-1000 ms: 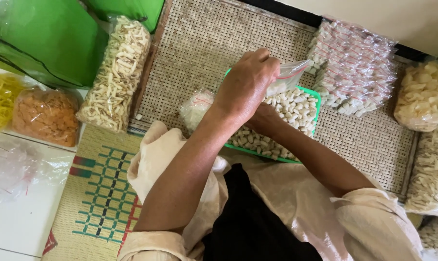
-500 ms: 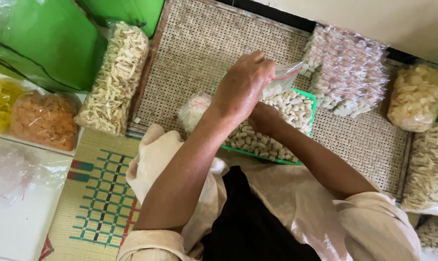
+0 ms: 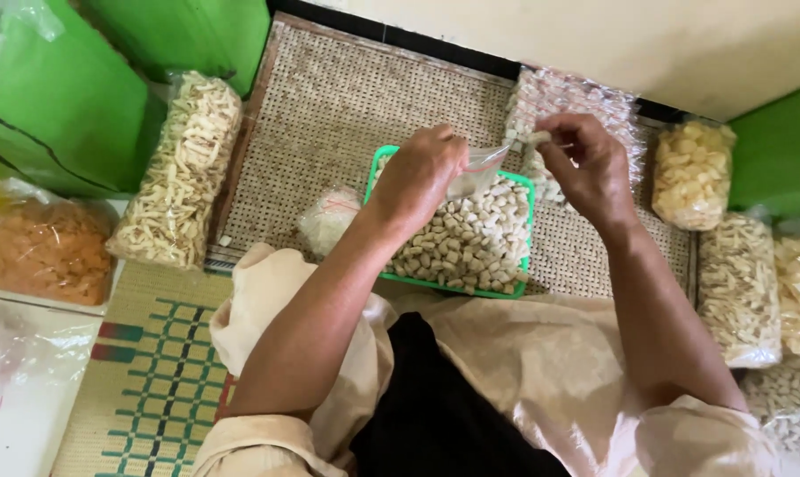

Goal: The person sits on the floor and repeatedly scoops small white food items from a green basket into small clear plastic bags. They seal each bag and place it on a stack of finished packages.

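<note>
Nearest: green tray of pale cracker pieces sits just past the lap, directly under both hands. Pieces look dry, light, brittle, so prob. crush if squeezed hard; best pinched a few at a time w/ fingertips.

Left hand hovers over tray's left half, fingers closed on the rim of a small clear plastic bag. Bag hangs between the two hands, mouth toward the right one. Thin film, so likely floppy, slippery, near weightless; hold at the mouth edge and keep it spread, else it collapses.

Right hand is up over tray's far-right corner, thumb + fingers pinched on a couple of cracker bits just beside the bag's opening, not quite in it.

Left of left hand: a filled small bag on the woven mat, touching tray edge. Further left, long bag of stick snacks. Beyond right hand: pile of sealed small packs; far right, more snack bags.
</note>
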